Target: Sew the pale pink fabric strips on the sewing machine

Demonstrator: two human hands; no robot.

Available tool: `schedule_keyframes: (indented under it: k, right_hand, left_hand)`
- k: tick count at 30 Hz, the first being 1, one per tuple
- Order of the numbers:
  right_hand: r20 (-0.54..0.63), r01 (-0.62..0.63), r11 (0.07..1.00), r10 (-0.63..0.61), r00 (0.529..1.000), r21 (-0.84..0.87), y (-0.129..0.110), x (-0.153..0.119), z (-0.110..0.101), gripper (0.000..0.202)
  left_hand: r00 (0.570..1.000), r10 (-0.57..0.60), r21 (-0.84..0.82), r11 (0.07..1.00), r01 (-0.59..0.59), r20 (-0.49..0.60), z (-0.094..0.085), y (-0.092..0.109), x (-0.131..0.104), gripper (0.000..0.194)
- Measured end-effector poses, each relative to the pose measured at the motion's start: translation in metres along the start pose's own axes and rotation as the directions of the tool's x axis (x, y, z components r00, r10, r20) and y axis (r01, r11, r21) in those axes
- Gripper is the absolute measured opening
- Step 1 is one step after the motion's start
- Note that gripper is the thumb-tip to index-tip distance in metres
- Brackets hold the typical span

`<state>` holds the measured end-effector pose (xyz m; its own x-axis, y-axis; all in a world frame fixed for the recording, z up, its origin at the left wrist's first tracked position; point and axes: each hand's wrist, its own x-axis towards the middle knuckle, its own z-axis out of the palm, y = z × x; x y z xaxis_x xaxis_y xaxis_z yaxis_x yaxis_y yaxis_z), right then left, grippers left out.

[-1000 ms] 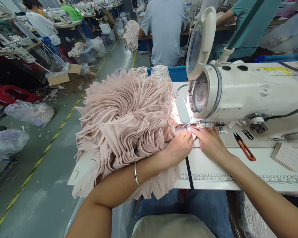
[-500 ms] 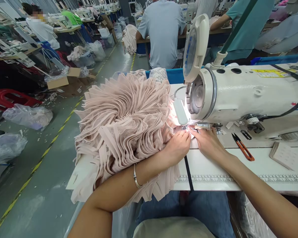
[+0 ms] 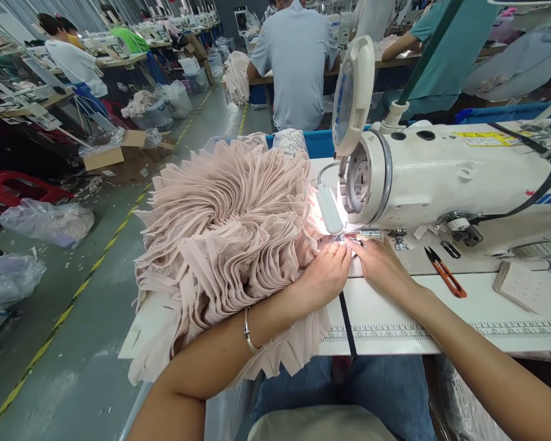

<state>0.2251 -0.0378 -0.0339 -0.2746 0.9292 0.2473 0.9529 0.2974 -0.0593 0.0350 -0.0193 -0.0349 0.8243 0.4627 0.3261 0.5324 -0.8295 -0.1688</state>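
Wht tbl [image 3: 381, 311] | pink fabric [image 3: 229, 226] lft of L hand [image 3: 328, 272] | R hand [image 3: 380, 263] adj | grips unclear

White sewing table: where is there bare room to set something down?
Two small patches: between the black strip and right forearm; between the orange-handled snips and cream square stack. Crowded: left, under the pale pink pleated fabric heap.

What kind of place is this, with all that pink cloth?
It looks like a sewing workshop, maybe a clothes factory. There's a big white sewing machine up close, a heap of pale pink fabric beside it, and, farther back, other people among more machines.
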Motion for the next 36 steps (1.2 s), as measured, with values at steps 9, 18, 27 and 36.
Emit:
schedule_keyframes:
  k: [9, 18, 27, 36]
  right_hand:
    - [-0.125, -0.046, 0.918, 0.104, 0.987, 0.393, 0.008, -0.005, 0.001, 0.042]
    - [-0.175, 0.073, 0.943, -0.016, 0.984, 0.324, 0.002, -0.009, 0.003, 0.043]
    - [-0.220, 0.079, 0.981, -0.038, 0.975, 0.179, -0.004, -0.014, -0.002, 0.037]
    - [-0.236, 0.137, 0.990, -0.137, 0.962, -0.017, -0.020, -0.017, -0.011, 0.023]
  left_hand:
    - [0.982, 0.017, -0.165, 0.986, 0.014, 0.186, -0.018, -0.037, 0.001, 0.022]
    - [0.990, -0.029, -0.155, 0.987, 0.050, 0.136, -0.013, -0.039, 0.001, 0.022]
    - [0.973, -0.055, -0.244, 0.963, 0.111, 0.223, -0.020, -0.041, 0.003, 0.030]
    - [0.984, 0.124, -0.266, 0.960, -0.086, 0.130, -0.015, -0.040, 0.003, 0.034]
